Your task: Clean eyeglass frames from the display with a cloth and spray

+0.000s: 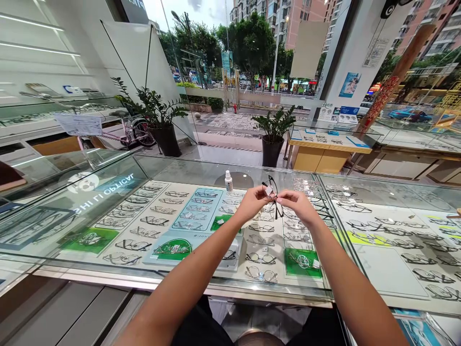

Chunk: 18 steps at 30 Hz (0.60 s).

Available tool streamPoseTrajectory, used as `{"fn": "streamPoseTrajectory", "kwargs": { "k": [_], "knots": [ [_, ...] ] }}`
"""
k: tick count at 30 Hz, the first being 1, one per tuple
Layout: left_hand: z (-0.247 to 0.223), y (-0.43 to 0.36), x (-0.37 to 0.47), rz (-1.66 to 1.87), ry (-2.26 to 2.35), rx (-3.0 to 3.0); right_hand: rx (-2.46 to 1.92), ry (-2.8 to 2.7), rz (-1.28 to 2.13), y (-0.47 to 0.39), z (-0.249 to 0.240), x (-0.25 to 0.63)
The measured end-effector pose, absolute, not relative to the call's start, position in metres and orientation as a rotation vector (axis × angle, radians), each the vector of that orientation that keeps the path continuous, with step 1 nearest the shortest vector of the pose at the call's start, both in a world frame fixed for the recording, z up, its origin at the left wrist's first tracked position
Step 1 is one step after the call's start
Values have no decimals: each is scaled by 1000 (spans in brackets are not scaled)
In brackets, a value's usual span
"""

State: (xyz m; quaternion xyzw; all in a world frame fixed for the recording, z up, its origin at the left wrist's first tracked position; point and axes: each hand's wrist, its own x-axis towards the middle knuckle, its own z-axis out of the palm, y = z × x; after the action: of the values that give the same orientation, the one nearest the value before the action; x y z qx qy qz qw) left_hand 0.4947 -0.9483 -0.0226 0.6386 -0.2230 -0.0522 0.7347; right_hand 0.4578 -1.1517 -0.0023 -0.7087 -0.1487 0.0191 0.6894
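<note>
Above the glass display counter (201, 276), both my hands hold one dark-framed pair of eyeglasses (276, 210). My left hand (255, 199) pinches it from the left, with a small white patch, perhaps a tag or cloth, by the fingertips. From the right, my right hand (296, 201) closes its fingers on the frame near the middle. The glasses are tilted, one part pointing up above the fingers and a lens hanging below. Just left and beyond my hands, a small white bottle (228, 181) stands upright on the glass top.
Rows of eyeglasses (154, 221) lie inside the counter, some on green cards (303, 263). A second glass case (392, 283) adjoins at right. Beyond the counter stand two potted plants (272, 149), a bicycle (108, 127) and a wooden display table (319, 156).
</note>
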Motion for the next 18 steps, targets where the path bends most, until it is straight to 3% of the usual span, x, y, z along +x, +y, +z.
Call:
{"fn": "streamPoseTrajectory", "kwargs": {
  "k": [18],
  "knots": [
    [-18, -945, 493, -147, -539, 1429, -1425, -263, 45, -1153, -2, 459]
  ]
}}
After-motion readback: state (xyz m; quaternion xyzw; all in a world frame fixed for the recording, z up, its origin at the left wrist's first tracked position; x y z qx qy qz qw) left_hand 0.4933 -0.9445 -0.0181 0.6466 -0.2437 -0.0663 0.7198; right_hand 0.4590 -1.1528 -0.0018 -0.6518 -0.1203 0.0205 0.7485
